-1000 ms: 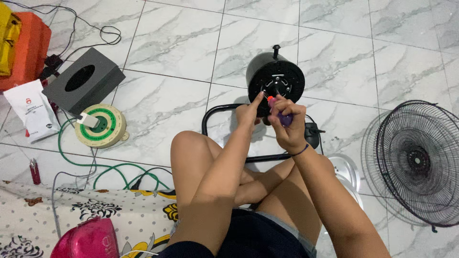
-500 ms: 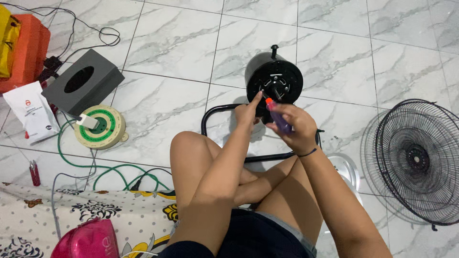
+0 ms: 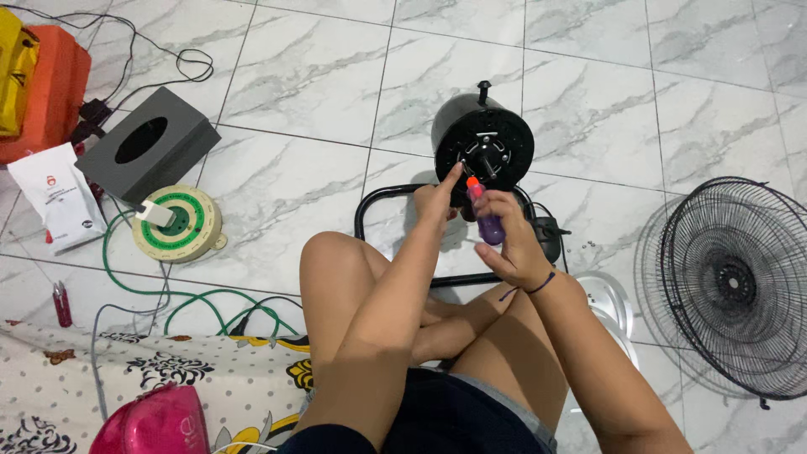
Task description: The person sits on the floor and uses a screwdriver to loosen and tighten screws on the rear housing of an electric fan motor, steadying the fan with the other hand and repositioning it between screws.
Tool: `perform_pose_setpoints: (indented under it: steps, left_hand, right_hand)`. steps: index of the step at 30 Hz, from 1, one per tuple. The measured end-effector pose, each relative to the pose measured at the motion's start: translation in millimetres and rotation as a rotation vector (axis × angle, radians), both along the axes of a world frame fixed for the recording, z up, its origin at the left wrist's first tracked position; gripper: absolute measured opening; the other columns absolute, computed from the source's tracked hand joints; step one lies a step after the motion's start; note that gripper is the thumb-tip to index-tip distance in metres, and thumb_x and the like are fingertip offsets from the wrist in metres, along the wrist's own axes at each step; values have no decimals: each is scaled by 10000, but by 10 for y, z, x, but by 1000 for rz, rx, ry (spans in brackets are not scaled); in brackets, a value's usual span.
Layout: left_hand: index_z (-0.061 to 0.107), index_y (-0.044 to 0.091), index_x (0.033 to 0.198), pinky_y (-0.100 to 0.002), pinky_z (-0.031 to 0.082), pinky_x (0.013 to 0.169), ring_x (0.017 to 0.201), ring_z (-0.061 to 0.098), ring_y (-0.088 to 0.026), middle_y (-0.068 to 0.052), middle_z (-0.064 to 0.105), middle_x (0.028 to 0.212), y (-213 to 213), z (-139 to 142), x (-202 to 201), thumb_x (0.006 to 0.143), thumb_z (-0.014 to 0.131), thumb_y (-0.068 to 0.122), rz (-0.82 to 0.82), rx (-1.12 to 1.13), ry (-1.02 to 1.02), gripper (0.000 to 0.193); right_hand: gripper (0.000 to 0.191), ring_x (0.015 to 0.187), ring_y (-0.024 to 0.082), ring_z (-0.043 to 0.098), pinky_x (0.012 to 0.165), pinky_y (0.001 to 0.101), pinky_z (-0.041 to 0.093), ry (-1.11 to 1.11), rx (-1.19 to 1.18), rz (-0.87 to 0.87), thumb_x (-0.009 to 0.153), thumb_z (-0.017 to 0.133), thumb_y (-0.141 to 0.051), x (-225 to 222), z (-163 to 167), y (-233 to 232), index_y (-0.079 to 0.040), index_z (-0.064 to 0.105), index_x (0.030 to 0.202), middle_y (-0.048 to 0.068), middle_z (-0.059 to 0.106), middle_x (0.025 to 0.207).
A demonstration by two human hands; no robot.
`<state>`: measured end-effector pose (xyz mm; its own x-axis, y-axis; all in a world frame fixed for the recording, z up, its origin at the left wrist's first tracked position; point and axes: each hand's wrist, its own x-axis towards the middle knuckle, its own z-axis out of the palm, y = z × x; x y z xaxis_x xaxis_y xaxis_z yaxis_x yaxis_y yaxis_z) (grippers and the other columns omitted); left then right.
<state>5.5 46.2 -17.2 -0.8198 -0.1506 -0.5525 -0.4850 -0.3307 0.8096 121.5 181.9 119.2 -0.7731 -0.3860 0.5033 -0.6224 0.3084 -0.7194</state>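
Screwdriver (image 3: 487, 220) clamped in the right hand (image 3: 514, 244), tip at the six o'clock edge of the black fan motor (image 3: 483, 145); left hand (image 3: 437, 197) fingers loose, forefinger touching the motor face. Fastener work seems underway; next calls for steady seating.

This looked like a room in a home, with repair work done on the floor rather than at a bench. The floor (image 3: 277, 59) was glossy white marble-patterned tile, and the person sat on it cross-legged and bare-kneed. A patterned mat (image 3: 168, 370) with a dotted, floral print lay at the near edge — household bedding, not shop gear. A grey tissue box (image 3: 147, 151), a green extension-cord reel (image 3: 176, 223) and a wire fan guard (image 3: 740, 286) lay scattered about — everyday domestic clutter.
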Motion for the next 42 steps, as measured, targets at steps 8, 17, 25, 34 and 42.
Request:
perform_pose_setpoints:
  steps: [8, 17, 25, 34, 42]
  left_hand:
    - [668, 7, 678, -328, 458, 419, 485, 586, -181, -85, 661, 647, -3, 2, -4, 718, 860, 554, -4, -25, 3, 581]
    - [678, -6, 755, -351, 483, 432, 523, 622, -186, -84, 677, 711, 25, -78, -41, 684, 883, 549, 11, -13, -25, 596]
    - [698, -33, 783, -356, 486, 436, 546, 622, -186, -93, 686, 736, 5, 6, -5, 682, 890, 516, 17, 7, -24, 590]
    - [666, -12, 770, -353, 462, 423, 529, 577, -184, -82, 660, 718, 28, -26, -36, 699, 892, 523, 24, -11, -61, 585]
    - [701, 11, 786, -352, 512, 465, 562, 634, -183, -90, 702, 753, -11, -17, -30, 686, 861, 557, -35, -51, -50, 578]
  right_hand:
    - [349, 987, 325, 671, 847, 400, 545, 238, 289, -105, 788, 822, -163, -8, 266, 27, -54, 703, 1098, 150, 668, 1144]
    - [163, 831, 203, 701, 726, 288, 559, 3, 17, -162, 959, 664, -28, -43, 159, -46, -50, 706, 1115, 111, 672, 1144]
    - [450, 996, 304, 694, 829, 361, 579, 334, 189, -105, 849, 787, -99, -65, 123, 50, -34, 569, 1238, 195, 624, 1209]
    - [267, 809, 214, 734, 703, 297, 585, 202, 140, -221, 867, 798, -49, -56, 37, -28, -68, 614, 1060, 98, 732, 1101]
    - [331, 1027, 333, 664, 867, 346, 542, 32, 122, 19, 776, 694, -16, 31, 159, 27, -22, 641, 1102, 166, 605, 1293]
